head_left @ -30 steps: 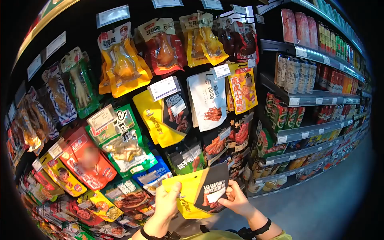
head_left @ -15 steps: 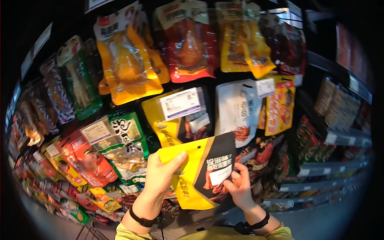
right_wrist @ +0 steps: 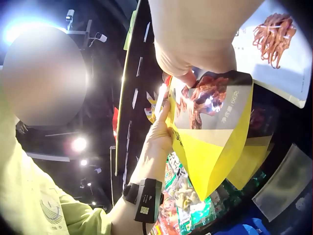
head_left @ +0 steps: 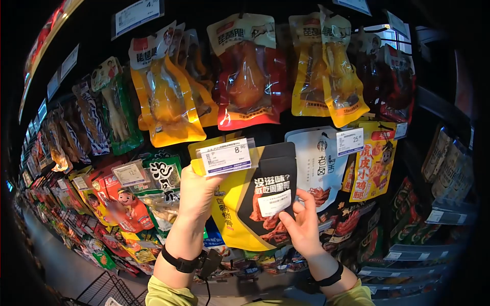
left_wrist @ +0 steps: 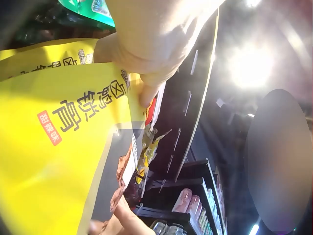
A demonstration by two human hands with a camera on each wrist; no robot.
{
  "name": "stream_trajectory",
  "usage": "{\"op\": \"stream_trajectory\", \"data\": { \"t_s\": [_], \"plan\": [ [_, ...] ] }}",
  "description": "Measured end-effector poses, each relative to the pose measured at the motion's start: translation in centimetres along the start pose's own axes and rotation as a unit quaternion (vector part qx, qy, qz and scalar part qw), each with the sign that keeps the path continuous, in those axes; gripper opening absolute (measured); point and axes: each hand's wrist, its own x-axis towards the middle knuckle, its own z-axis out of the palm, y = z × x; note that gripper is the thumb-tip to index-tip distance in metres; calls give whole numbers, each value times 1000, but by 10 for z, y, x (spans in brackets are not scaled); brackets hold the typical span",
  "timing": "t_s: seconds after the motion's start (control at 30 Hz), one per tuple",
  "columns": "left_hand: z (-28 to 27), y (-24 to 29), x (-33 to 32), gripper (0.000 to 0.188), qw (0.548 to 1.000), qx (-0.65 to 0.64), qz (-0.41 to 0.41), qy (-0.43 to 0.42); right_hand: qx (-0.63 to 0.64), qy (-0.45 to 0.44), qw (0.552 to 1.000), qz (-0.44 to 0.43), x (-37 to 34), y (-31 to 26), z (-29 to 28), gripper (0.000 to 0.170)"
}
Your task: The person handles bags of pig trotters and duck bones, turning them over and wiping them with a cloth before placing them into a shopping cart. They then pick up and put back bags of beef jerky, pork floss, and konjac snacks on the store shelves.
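Note:
A yellow-and-black snack bag [head_left: 235, 217] with a white sticker is upright between my two hands in the head view. My left hand [head_left: 195, 196] grips its upper left edge, the fingertips partly hidden behind a price tag [head_left: 225, 156]. At the right edge, my right hand [head_left: 304, 224] pinches the bag, thumb on the front near the sticker. From the left wrist, the bag's yellow side [left_wrist: 54, 147] fills the lower left, and a second yellow bag [left_wrist: 44, 56] hangs right behind it. The right wrist view shows my right fingers over the black end of the bag [right_wrist: 208, 156].
Packaged drumsticks in yellow [head_left: 166, 104] and red [head_left: 247, 76] bags hang above. A white bag [head_left: 319, 153] and a small yellow pouch [head_left: 374, 163] hang to the right. Green [head_left: 162, 188] and red [head_left: 120, 204] bags hang left. Shelves of cans [head_left: 449, 153] stand at far right.
Both hands have raised the snack bag toward the rack, up to the price tag with the matching bag. The head view has turned, bringing the hanging bags closer and shifting the can shelves rightward.

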Motion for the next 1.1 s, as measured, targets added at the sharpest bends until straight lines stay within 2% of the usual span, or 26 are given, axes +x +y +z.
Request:
{"op": "stream_trajectory", "data": {
  "t_s": [0.1, 0.33, 0.4, 0.53, 0.63, 0.73, 0.87, 0.93, 1.03, 1.1],
  "plan": [
    [0, -2, 6, 17, 998, 6, 15, 57, 12, -5, 1000, -8, 8, -1, 2, 49],
    [0, -3, 14, 12, 997, 17, 31, 63, 9, -12, 1000, -13, 16, 3, 2, 47],
    [0, -1, 12, 12, 996, 31, 13, 80, 16, -10, 1000, -7, 16, 4, 2, 47],
    [-4, -2, 8, 13, 997, 22, -1, 77, 13, -11, 1000, -3, 15, 8, 4, 45],
    [-10, -4, 10, 14, 998, 28, 26, 59, 20, -18, 999, 21, 16, 7, 3, 43],
    [-6, 3, 14, 14, 998, 6, 6, 58, 29, -12, 999, 41, 17, 0, 4, 38],
    [-3, 3, 16, 11, 999, 7, 17, 48, -6, -21, 1000, 19, 21, 7, -1, 30],
    [-1, 2, 13, 9, 992, 99, 52, 64, 26, -21, 999, 30, 21, 10, -2, 30],
    [-5, -3, 13, 10, 993, 87, 59, 61, 35, -21, 998, 44, 19, 12, -3, 29],
    [-8, -2, 12, 11, 998, 26, 28, 44, 40, -26, 998, 49, 20, 13, -2, 29]
  ]
}}
